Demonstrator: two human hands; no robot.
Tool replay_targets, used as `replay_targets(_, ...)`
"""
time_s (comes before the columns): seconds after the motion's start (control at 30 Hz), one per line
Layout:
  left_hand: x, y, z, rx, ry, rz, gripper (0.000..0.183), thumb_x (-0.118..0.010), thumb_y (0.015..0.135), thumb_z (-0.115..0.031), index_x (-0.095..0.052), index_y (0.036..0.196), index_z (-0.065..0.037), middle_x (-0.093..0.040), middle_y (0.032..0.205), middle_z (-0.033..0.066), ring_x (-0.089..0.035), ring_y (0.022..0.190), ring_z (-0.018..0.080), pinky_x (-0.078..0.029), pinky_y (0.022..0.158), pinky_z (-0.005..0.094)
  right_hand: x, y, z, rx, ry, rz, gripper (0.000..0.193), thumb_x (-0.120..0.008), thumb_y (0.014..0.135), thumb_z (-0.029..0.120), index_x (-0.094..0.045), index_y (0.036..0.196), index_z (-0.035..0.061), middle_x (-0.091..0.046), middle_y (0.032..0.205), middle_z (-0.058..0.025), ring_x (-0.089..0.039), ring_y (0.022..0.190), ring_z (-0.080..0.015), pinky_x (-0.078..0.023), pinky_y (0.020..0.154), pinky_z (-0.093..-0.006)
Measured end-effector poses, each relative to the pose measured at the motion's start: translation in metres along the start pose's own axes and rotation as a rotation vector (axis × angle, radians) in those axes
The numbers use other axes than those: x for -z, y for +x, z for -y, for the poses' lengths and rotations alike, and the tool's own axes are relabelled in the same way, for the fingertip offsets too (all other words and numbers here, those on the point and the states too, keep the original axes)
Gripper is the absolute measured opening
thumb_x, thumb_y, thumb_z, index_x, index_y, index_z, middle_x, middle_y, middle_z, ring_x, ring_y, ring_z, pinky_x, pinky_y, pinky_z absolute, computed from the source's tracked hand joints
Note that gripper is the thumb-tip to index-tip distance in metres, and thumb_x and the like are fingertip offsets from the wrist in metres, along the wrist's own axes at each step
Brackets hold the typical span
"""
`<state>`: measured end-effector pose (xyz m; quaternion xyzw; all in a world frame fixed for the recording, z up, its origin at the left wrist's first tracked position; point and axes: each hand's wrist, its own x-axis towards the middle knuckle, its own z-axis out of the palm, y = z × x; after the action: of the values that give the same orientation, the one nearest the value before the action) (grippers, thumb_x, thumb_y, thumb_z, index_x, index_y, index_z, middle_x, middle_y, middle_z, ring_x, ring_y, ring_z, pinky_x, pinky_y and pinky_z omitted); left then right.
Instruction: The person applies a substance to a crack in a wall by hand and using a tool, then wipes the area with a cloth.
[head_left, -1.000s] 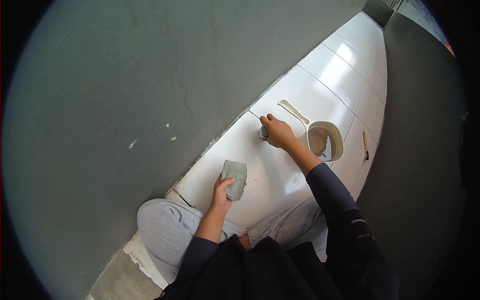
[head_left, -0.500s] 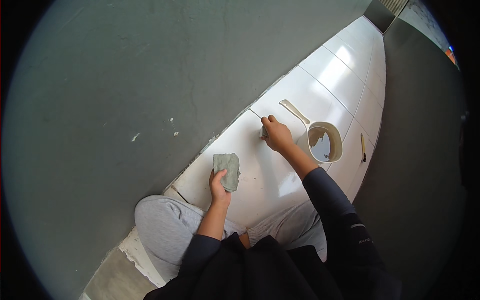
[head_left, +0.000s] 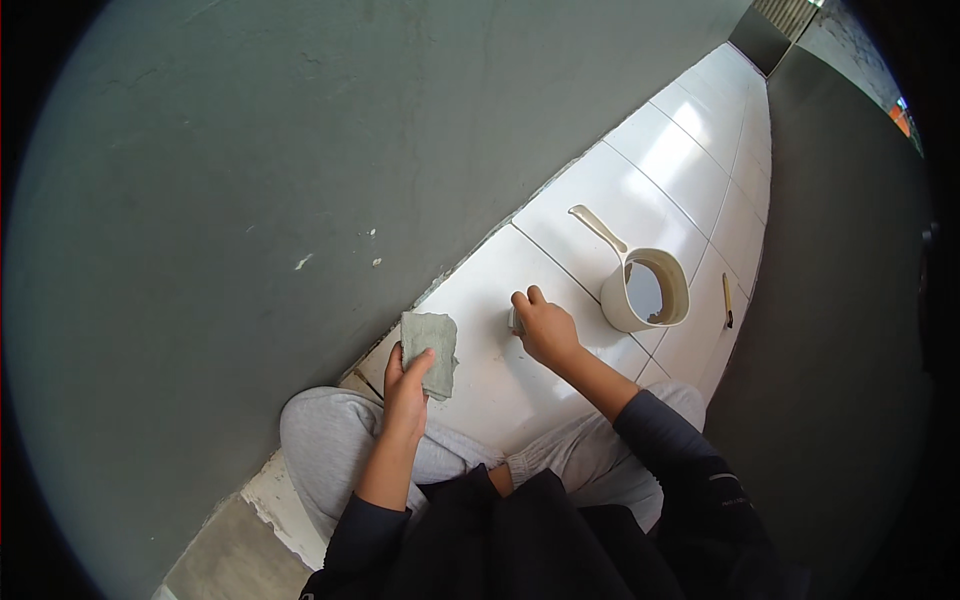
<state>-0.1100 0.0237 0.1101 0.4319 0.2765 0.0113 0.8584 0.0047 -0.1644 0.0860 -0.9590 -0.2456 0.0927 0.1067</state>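
Observation:
My left hand (head_left: 408,390) is closed on a flat, grey-green oblong piece with ragged edges (head_left: 430,345), its thumb across the front. Whether it is folded cloth or sponge I cannot tell. That piece is held upright above the white tiles, close to the grey wall. Farther right, my right hand (head_left: 545,328) is closed on a small greyish piece (head_left: 515,322) low over the tiles; the fingers hide most of it. Beside this hand stands a cream-coloured dipper (head_left: 630,313) holding murky liquid, its handle pointing away to the left.
White glossy tiles (head_left: 650,165) form a narrow strip between a grey wall (head_left: 300,150) on the left and a dark grey surface (head_left: 840,300) on the right. A thin yellowish tool with a black end (head_left: 728,300) lies near the right edge. My crossed legs (head_left: 335,440) border the near tiles.
My left hand has shifted left with the grey-green piece. My right hand has come nearer and slightly left, away from the dipper, still gripping the small greyish piece.

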Motion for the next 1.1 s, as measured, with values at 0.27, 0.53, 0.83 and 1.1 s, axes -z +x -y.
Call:
replay_targets(0.27,0.002,0.021,0.003,-0.027,-0.101,-0.056,0.038,-0.055,0.084,-0.010,-0.046,0.120,-0.005,-0.053,0.115,0.0063,-0.050,0.106,0.0166,-0.040,0.089,0.0308,0.016,0.084,-0.039,-0.240,-0.045,-0.179,0.046,-0.076,0.066,0.015,-0.046,0.099,0.0069,-0.052,0.098,-0.0157,-0.061,0.074,-0.0351,-0.051,0.060,-0.0417)
replay_targets(0.53,0.001,0.024,0.004,-0.071,-0.081,-0.037,0.040,-0.055,0.085,-0.010,-0.045,0.122,-0.001,-0.053,0.114,0.0083,-0.051,0.104,0.0169,-0.040,0.089,0.0291,-0.006,-0.004,0.032,0.047,0.007,-0.018,0.043,-0.074,0.067,0.014,-0.044,0.096,0.0054,-0.050,0.094,-0.0160,-0.060,0.066,-0.0343,-0.050,0.053,-0.0423)
replay_targets(0.83,0.003,0.025,0.004,-0.051,-0.038,-0.088,0.038,-0.055,0.084,-0.010,-0.046,0.121,-0.002,-0.053,0.113,0.0080,-0.051,0.102,0.0168,-0.040,0.088,0.0290,0.005,0.063,-0.006,-0.258,-0.006,-0.175,0.046,-0.074,0.067,0.013,-0.044,0.100,0.0056,-0.051,0.098,-0.0163,-0.061,0.074,-0.0357,-0.050,0.057,-0.0418)
replay_targets(1.1,0.002,0.033,0.004,-0.120,-0.073,-0.089,0.037,-0.056,0.084,-0.010,-0.047,0.119,-0.002,-0.053,0.113,0.0075,-0.051,0.103,0.0162,-0.040,0.088,0.0288,0.008,0.059,-0.008,-0.151,-0.012,-0.072,0.048,-0.076,0.066,0.019,-0.044,0.101,0.0060,-0.052,0.098,-0.0161,-0.060,0.077,-0.0369,-0.050,0.064,-0.0433)
